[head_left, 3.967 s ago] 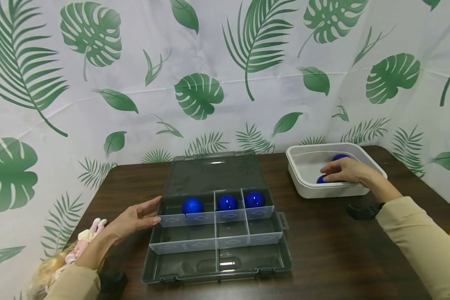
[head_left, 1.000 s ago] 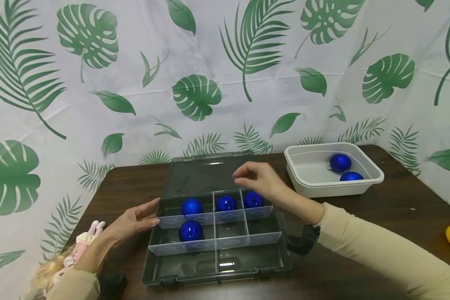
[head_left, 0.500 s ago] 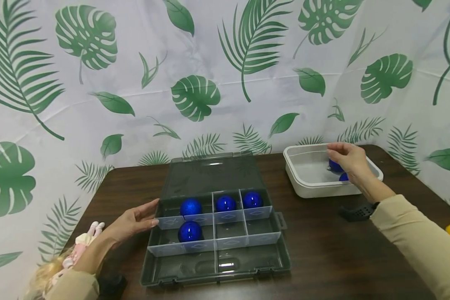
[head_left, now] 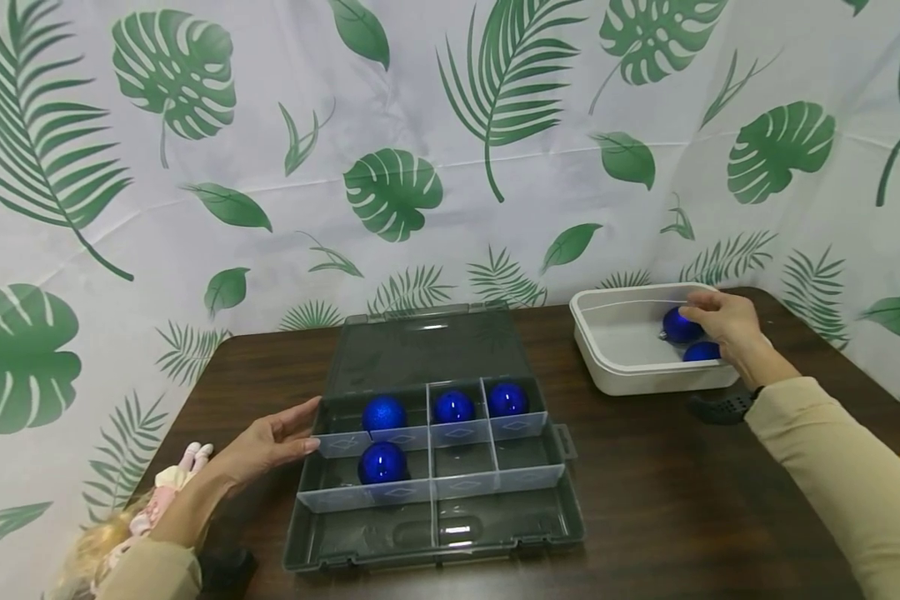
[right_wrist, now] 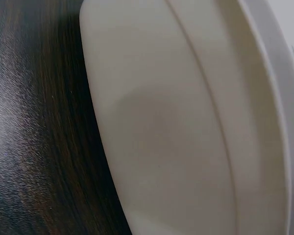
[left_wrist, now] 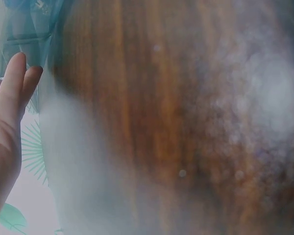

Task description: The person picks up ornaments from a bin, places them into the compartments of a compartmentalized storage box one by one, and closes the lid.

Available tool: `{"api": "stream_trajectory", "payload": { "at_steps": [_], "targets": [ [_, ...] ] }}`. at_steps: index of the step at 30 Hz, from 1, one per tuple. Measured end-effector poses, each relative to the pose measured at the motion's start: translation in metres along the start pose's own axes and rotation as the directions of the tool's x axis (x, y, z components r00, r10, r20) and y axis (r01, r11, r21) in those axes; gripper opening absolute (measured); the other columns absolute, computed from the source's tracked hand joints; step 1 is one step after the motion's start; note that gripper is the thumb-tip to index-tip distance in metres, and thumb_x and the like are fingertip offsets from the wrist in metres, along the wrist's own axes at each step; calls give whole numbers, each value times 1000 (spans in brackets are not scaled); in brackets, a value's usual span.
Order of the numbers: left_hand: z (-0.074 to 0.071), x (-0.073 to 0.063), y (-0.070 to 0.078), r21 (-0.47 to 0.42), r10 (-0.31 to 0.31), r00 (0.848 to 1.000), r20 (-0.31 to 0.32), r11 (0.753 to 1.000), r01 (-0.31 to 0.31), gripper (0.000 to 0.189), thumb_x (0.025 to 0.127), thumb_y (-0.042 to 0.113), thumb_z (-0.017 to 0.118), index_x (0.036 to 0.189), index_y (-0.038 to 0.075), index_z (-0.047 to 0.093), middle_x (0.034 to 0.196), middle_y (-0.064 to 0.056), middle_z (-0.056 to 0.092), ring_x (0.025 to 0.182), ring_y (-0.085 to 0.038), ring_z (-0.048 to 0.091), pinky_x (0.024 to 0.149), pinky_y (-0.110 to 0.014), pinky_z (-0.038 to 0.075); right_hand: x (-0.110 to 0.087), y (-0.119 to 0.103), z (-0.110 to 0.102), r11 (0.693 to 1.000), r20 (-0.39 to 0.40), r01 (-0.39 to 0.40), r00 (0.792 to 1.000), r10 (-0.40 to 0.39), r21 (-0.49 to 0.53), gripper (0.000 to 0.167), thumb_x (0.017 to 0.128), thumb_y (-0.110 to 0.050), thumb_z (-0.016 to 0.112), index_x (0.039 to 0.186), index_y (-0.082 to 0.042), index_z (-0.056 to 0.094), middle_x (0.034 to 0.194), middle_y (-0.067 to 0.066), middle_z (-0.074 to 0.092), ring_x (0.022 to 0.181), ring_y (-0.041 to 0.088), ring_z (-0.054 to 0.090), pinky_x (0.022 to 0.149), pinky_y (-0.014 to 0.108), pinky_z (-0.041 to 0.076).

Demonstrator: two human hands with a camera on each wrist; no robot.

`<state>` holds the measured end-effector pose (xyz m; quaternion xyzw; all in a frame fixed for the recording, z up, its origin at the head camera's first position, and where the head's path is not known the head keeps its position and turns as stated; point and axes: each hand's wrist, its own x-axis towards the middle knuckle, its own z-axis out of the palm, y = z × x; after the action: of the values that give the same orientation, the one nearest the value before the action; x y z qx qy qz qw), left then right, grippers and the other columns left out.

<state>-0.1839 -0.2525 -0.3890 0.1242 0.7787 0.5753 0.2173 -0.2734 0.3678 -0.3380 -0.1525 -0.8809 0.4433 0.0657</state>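
Four blue balls (head_left: 382, 463) in open grey compartment box (head_left: 510, 512), two in white tub (head_left: 645, 382)

A white container (right_wrist: 157, 127) is seen from very near, so its smooth outer wall takes most of this view. A thin curved line runs along this wall, between the container's base and its thick rim (right_wrist: 277, 83). A soft shadow lies on the wall. Beside the container's base is the dark wooden table (right_wrist: 34, 122), shining more brightly away from the container.
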Motion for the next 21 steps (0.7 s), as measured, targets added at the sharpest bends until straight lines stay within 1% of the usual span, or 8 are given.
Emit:
{"api": "stream_trajectory", "payload": {
  "at_steps": [3, 6, 9, 12, 16, 19, 21],
  "targets": [
    [0, 0, -1, -3, 0, 1000, 2, 1000, 0, 77, 91, 17, 62, 149, -1, 14, 154, -27, 8, 137, -47, 20, 98, -35, 45, 2, 0, 0, 999, 10, -6, 1000, 7, -44, 51, 96, -18, 50, 138, 9, 38, 137, 32, 41, 125, 41, 39, 97, 48, 39],
    [0, 0, -1, 2, -5, 1000, -4, 1000, 5, 77, 91, 18, 62, 149, -1, 15, 154, -27, 9, 137, -47, 19, 99, -35, 45, 4, -1, 1, 997, 24, -4, 1000, 6, -78, 51, 95, -15, 51, 138, 9, 38, 138, 34, 39, 127, 45, 37, 101, 53, 37],
    [0, 0, -1, 6, -12, 1000, -9, 1000, 12, 77, 91, 18, 62, 149, 0, 15, 154, -27, 10, 138, -46, 19, 99, -35, 45, 5, -2, 2, 992, 68, 42, 997, -34, -122, 52, 94, -13, 53, 137, 11, 37, 136, 36, 38, 125, 50, 37, 101, 56, 36],
    [0, 1, -1, 6, -19, 1000, -14, 1000, 19, 77, 91, 18, 63, 149, 1, 16, 154, -26, 11, 138, -45, 19, 99, -34, 45, 6, -2, 5, 983, 123, 100, 989, -82, -151, 52, 93, -10, 53, 136, 15, 35, 134, 39, 37, 118, 52, 42, 96, 57, 40],
    [-1, 1, -1, 10, -2, 1000, -9, 1000, 2, 77, 91, 18, 62, 149, -1, 15, 153, -27, 10, 137, -46, 19, 98, -34, 45, 8, -3, 7, 967, 160, 163, 978, -133, -195, 53, 91, -8, 56, 133, 17, 36, 131, 41, 39, 115, 53, 44, 95, 57, 41],
    [-1, 1, 0, 11, 2, 1000, -6, 1000, -2, 78, 91, 18, 62, 149, -1, 15, 153, -28, 9, 137, -47, 19, 98, -34, 45, 9, -4, 9, 950, 191, 199, 969, -155, -239, 54, 89, -8, 58, 132, 18, 38, 129, 42, 40, 116, 54, 44, 96, 57, 41],
    [-1, 1, 0, 7, -9, 1000, -10, 1000, 9, 78, 90, 18, 63, 149, 0, 15, 154, -26, 10, 137, -46, 19, 98, -33, 45, 10, -5, 10, 939, 214, 213, 964, -157, -270, 55, 89, -10, 59, 131, 18, 38, 128, 42, 41, 115, 54, 44, 95, 57, 41]
  ]
}}
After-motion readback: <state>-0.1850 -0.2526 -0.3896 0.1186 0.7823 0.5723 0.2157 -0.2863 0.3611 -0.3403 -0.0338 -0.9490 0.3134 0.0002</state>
